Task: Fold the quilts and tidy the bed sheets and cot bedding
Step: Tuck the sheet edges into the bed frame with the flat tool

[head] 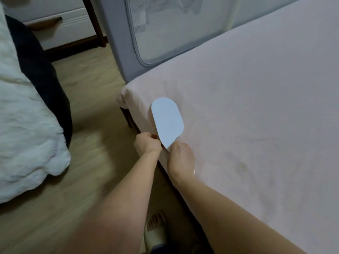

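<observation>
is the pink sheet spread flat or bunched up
Spread flat: the sheet lies smooth over the mattress, gathered only at the near corner. The right hand holds a paddle at its edge.

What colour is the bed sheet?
Pale pink sheet, plain, seen in the head view.

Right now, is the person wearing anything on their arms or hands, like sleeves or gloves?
No gloves and no sleeves in view. Both forearms are bare all the way to the bottom of the picture. The left hand shows no ring or watch. Beside the wrist of the right hand there is a small bright glint, which may be a thin bracelet, but it is too small to tell.
</observation>
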Motion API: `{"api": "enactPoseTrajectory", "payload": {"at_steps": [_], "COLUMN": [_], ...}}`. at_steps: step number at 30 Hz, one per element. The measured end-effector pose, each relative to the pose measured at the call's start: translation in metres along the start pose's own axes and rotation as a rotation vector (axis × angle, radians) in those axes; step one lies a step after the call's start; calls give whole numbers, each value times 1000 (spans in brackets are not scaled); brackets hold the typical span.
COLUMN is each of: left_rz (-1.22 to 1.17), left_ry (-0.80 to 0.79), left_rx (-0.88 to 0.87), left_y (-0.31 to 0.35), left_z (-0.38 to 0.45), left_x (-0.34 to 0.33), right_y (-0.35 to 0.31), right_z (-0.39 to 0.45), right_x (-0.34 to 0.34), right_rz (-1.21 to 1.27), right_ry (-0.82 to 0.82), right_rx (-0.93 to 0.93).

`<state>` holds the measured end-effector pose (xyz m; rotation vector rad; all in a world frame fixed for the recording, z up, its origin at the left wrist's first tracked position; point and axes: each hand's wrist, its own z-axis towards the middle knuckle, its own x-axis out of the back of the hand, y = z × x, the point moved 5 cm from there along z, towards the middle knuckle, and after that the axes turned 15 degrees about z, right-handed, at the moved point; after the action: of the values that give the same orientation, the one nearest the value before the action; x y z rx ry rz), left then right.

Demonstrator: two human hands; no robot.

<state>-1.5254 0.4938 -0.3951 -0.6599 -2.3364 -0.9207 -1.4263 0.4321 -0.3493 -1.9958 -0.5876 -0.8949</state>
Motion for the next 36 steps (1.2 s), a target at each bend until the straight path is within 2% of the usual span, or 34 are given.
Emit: {"api": "enactPoseTrajectory", "payload": {"at_steps": [4, 9, 11, 13, 15, 18, 21, 25, 27, 29, 32, 34, 36], "left_rz": [-19, -105, -80, -156, -315, -473, -579, -526, -462, -354, -218, -85, 12], "left_ry": [58, 69, 19, -96, -154, -137, -142, -66, -12, 29, 128, 213, 165], "left_rx": [-47, 22, 24, 50, 81, 120, 98, 31, -2, -50, -67, 22, 131], "left_y": [4, -13, -13, -10, -4, 15, 41, 60, 62, 63, 54, 31, 2], "left_z": [0, 6, 10, 17, 26, 47, 78, 102, 109, 111, 114, 122, 122], "left_x": [8, 17, 18, 15, 16, 28, 40, 53, 60, 67, 78, 96, 113], "right_y": [2, -7, -4, -4, -14, -49, -86, -100, -104, -108, -110, -110, -104], "right_z": [11, 5, 12, 20, 29, 50, 84, 101, 100, 102, 108, 108, 108], "right_x": [12, -1, -4, 5, 14, 15, 6, -9, -15, -19, -21, -21, -18], "right_rz": [122, 152, 153, 143, 216, 382, 331, 98, -24, -68, 26, 126, 265], "right_ry": [-1, -86, -156, -193, -146, -27, 19, 80, 41, -11, 13, -4, -87], "right_rx": [-120, -48, -52, -23, 25, 107, 209, 252, 292, 248, 145, 115, 97]}}
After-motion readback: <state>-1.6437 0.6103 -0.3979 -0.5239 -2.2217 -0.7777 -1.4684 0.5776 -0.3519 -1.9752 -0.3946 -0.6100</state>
